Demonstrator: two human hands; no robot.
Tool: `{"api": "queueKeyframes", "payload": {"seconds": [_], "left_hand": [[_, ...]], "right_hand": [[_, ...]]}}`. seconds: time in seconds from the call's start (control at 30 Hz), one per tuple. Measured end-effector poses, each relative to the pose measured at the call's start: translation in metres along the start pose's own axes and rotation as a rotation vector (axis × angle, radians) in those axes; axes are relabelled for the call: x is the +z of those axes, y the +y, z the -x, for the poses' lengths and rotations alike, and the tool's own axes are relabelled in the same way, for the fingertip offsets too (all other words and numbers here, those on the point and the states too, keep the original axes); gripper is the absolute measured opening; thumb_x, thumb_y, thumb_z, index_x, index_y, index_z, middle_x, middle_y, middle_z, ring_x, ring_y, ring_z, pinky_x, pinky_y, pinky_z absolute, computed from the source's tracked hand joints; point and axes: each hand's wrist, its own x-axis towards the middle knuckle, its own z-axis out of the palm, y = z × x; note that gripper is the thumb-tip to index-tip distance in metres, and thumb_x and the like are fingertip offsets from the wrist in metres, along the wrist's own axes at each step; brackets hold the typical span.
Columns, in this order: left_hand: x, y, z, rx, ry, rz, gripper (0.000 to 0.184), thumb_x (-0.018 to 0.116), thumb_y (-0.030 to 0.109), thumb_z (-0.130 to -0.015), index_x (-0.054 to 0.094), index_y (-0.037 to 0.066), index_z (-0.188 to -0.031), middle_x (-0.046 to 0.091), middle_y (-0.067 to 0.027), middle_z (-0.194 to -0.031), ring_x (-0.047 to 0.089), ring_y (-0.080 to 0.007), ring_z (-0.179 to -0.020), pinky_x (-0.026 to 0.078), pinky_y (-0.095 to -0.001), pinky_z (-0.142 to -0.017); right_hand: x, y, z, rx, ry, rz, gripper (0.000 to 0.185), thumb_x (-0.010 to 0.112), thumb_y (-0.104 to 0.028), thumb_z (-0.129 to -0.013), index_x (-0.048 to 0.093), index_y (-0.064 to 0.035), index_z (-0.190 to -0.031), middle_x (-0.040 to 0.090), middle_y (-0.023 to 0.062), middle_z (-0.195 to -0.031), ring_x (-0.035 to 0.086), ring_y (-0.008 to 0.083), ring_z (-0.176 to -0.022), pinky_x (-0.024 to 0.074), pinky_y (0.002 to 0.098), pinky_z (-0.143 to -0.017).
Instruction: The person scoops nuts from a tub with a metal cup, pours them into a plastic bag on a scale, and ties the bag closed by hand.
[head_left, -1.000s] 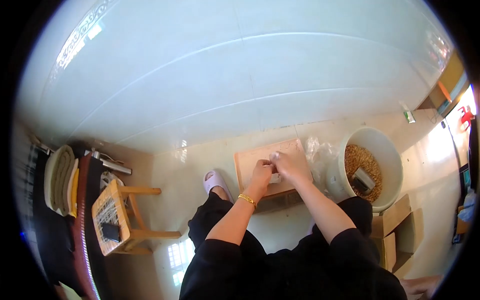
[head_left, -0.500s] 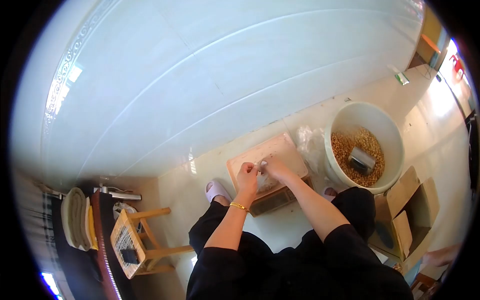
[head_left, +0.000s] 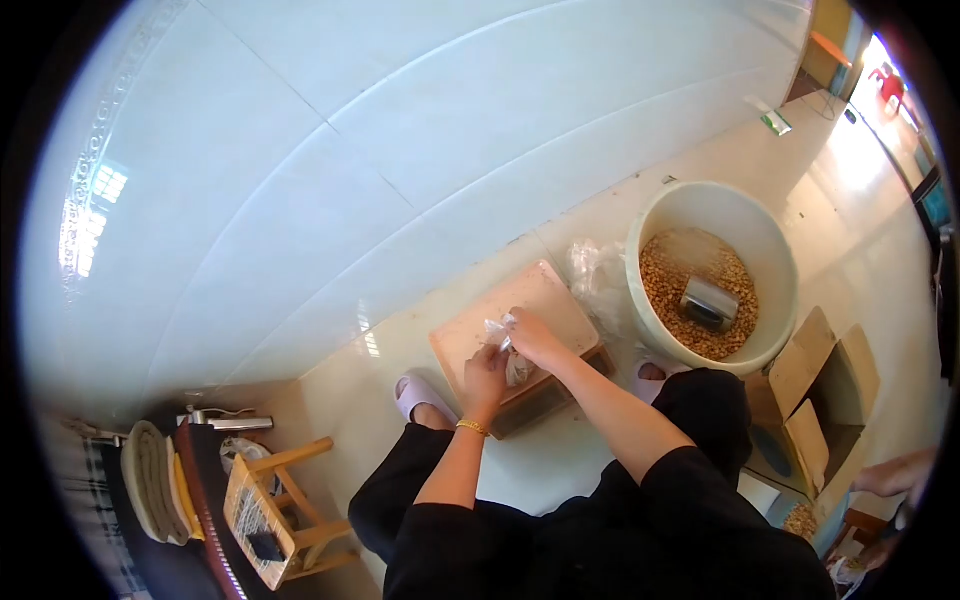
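Note:
A small clear plastic bag (head_left: pixel 518 370) with something pale in it stands on a low pinkish board (head_left: pixel 470 335). My left hand (head_left: pixel 485 372), below a gold bracelet, is closed on the bag's neck. Beside it, a little higher, my right hand (head_left: pixel 530 334) pinches the gathered top of the same bag. The fingertips of both hands nearly meet there, and the fingers partly hide the plastic. Right of the board is a large pale tub (head_left: pixel 780 250) of tan kernels (head_left: pixel 660 280), with a metal scoop (head_left: pixel 710 303) lying on them.
Loose clear plastic bags (head_left: pixel 597 275) lie between board and tub. An open cardboard box (head_left: pixel 800 400) is at the right, near another person's arm (head_left: pixel 895 472). A wooden stool (head_left: pixel 262 520) holds a dark flat object, beside folded cloths (head_left: pixel 155 480). The tiled wall rises ahead.
The view has turned and shifted. My hands now hold the bag's top up, with plastic showing above the fingers. More of the other person's arm shows at lower right.

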Motion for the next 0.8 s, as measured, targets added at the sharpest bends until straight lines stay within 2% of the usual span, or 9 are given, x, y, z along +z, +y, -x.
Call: {"api": "queueKeyframes", "payload": {"seconds": [0.07, 0.17, 0.27, 0.43, 0.5, 0.57, 0.63, 0.73, 0.8], "left_hand": [[0.006, -0.011, 0.001, 0.096, 0.094, 0.014, 0.017, 0.061, 0.018, -0.085, 0.064, 0.002, -0.092, 0.065, -0.0119, -0.085, 0.060, -0.0260, -0.076, 0.046, -0.0366, -0.069], [0.005, -0.006, 0.005, -0.112, -0.002, 0.707, 0.014, 0.055, 0.016, -0.091, 0.063, 0.004, -0.091, 0.055, 0.0034, -0.076, 0.047, -0.0079, -0.073, 0.040, -0.0244, -0.066], [-0.005, 0.000, 0.013, -0.300, -0.169, 0.856, 0.013, 0.058, 0.017, -0.089, 0.060, 0.006, -0.096, 0.058, 0.0019, -0.085, 0.049, -0.0074, -0.083, 0.038, -0.0230, -0.075], [-0.001, -0.024, 0.012, -0.315, -0.307, 0.739, 0.018, 0.053, 0.020, -0.091, 0.060, 0.005, -0.084, 0.056, 0.0021, -0.077, 0.048, -0.0079, -0.074, 0.036, -0.0217, -0.072], [-0.004, -0.023, 0.010, -0.275, -0.345, 0.568, 0.018, 0.052, 0.020, -0.090, 0.060, 0.006, -0.082, 0.057, 0.0017, -0.078, 0.049, -0.0088, -0.076, 0.037, -0.0227, -0.074], [-0.012, -0.013, 0.007, -0.509, -0.236, 1.060, 0.016, 0.052, 0.018, -0.088, 0.059, 0.006, -0.081, 0.058, 0.0005, -0.078, 0.051, -0.0102, -0.075, 0.039, -0.0234, -0.073], [-0.008, -0.027, 0.002, -0.535, -0.215, 1.191, 0.015, 0.051, 0.016, -0.088, 0.059, 0.006, -0.080, 0.058, -0.0001, -0.076, 0.052, -0.0112, -0.073, 0.039, -0.0240, -0.072], [-0.003, -0.043, -0.003, -0.611, -0.171, 1.389, 0.014, 0.051, 0.015, -0.087, 0.059, 0.006, -0.079, 0.058, -0.0012, -0.073, 0.053, -0.0129, -0.072, 0.040, -0.0250, -0.071], [-0.003, -0.048, -0.005, -0.666, -0.147, 1.460, 0.015, 0.050, 0.015, -0.086, 0.059, 0.006, -0.078, 0.058, -0.0018, -0.072, 0.053, -0.0136, -0.072, 0.040, -0.0254, -0.071]], "right_hand": [[0.005, 0.019, -0.010, -0.011, 0.044, -0.020, 0.020, 0.050, -0.015, -0.086, 0.054, 0.0013, -0.096, 0.059, 0.0242, -0.085, 0.058, 0.0403, -0.083, 0.0455, 0.0451, -0.072], [0.010, 0.036, -0.014, -0.039, 0.065, -0.037, 0.019, 0.050, -0.014, -0.086, 0.055, 0.0023, -0.094, 0.060, 0.0242, -0.087, 0.058, 0.0402, -0.084, 0.0459, 0.0445, -0.072], [0.020, 0.047, -0.018, -0.027, 0.039, -0.047, 0.019, 0.051, -0.013, -0.086, 0.057, 0.0035, -0.093, 0.060, 0.0244, -0.091, 0.058, 0.0400, -0.087, 0.0458, 0.0440, -0.073], [0.037, 0.055, -0.030, 0.003, 0.012, -0.051, 0.017, 0.052, -0.013, -0.086, 0.057, 0.0020, -0.091, 0.060, 0.0193, -0.091, 0.059, 0.0308, -0.086, 0.0461, 0.0378, -0.072], [0.028, 0.028, -0.017, 0.216, 0.006, -0.485, 0.014, 0.054, -0.015, -0.086, 0.057, -0.0021, -0.088, 0.059, 0.0092, -0.082, 0.056, 0.0201, -0.076, 0.0455, 0.0325, -0.066], [0.023, 0.020, -0.018, 0.251, -0.042, -0.504, 0.013, 0.055, -0.017, -0.086, 0.057, -0.0043, -0.087, 0.057, 0.0055, -0.079, 0.054, 0.0174, -0.073, 0.0446, 0.0311, -0.064], [0.021, 0.018, -0.020, 0.287, -0.085, -0.526, 0.013, 0.056, -0.019, -0.087, 0.057, -0.0065, -0.086, 0.054, 0.0017, -0.075, 0.051, 0.0146, -0.070, 0.0437, 0.0297, -0.062], [0.021, 0.018, -0.022, 0.249, -0.261, -0.387, 0.016, 0.061, -0.023, -0.085, 0.058, -0.0074, -0.087, 0.056, 0.0019, -0.072, 0.052, 0.0147, -0.069, 0.0438, 0.0315, -0.061], [0.022, 0.017, -0.020, -0.133, -0.341, 0.171, 0.018, 0.063, -0.023, -0.082, 0.058, -0.0056, -0.084, 0.059, 0.0077, -0.072, 0.057, 0.0210, -0.070, 0.0449, 0.0349, -0.062]]}}
